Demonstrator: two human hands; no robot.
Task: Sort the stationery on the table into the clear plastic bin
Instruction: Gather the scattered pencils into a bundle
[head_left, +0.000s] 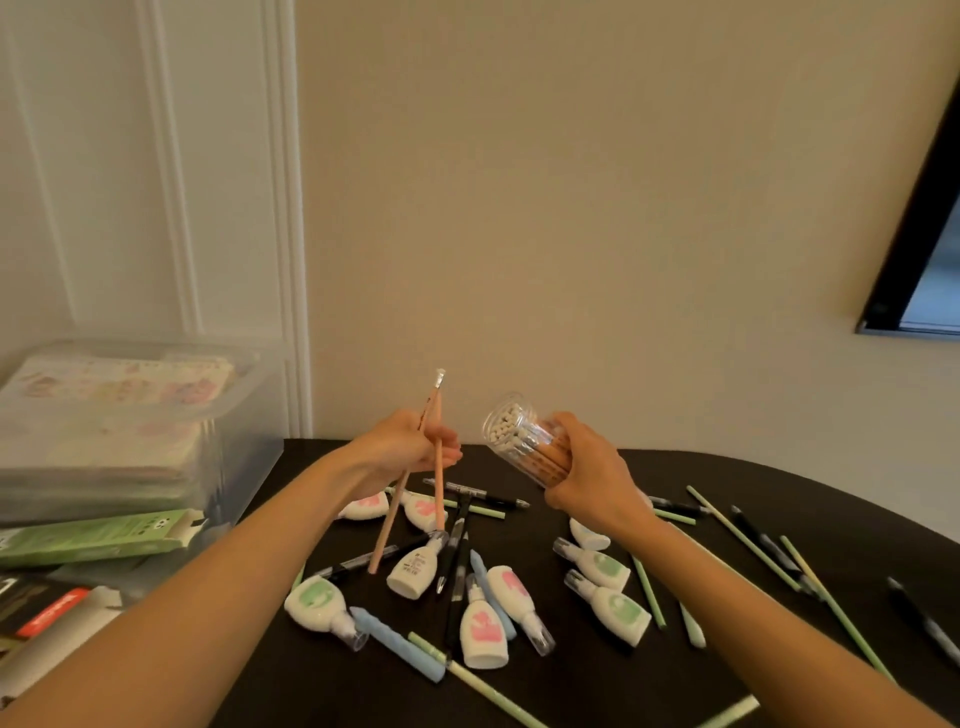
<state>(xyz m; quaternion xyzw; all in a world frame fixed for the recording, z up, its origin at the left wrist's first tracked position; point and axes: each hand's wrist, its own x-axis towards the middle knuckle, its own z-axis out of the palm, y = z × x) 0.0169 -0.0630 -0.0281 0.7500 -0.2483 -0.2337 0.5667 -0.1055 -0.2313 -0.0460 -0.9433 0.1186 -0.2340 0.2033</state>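
Dark tabletop (613, 686) against a plain beige wall (571, 208), with white panelling at the left and the corner of a black-framed screen (930, 249) at the upper right. The clear plastic bin (249, 415) stands at the far left edge of the table and holds stacked paper goods (119, 384) that look like notebooks or sticker sheets, too blurred to name with certainty. I judge the sort to be in its early-to-middle part: the flat paper goods appear binned, while nearly all the small stationery lies loose on the table. My left hand (405, 447) has its fingers curled round two peach pencils (438, 405), eraser ends up, raised above the clutter. My right hand (592, 478) is wrapped round a clear pencil tub (519, 436), nearly full and tilted with its open mouth towards the left hand (I read this as gathering stray pencils into the tub before it goes to the bin). Both are well apart from the bin. Left to move: white bottles (413, 569) with pink or green labels, black pens (457, 551), thin green sticks (743, 538) fanned out to the right, and pale blue sticks (400, 642) near the front. A green box (98, 535) and a black-and-red pack (47, 605) lie in front of the bin, apparently outside it. Obstructions: the bottles and pens overlap in a heap directly under the hands, so picking one may roll its neighbours, and the tilted tub could spill.
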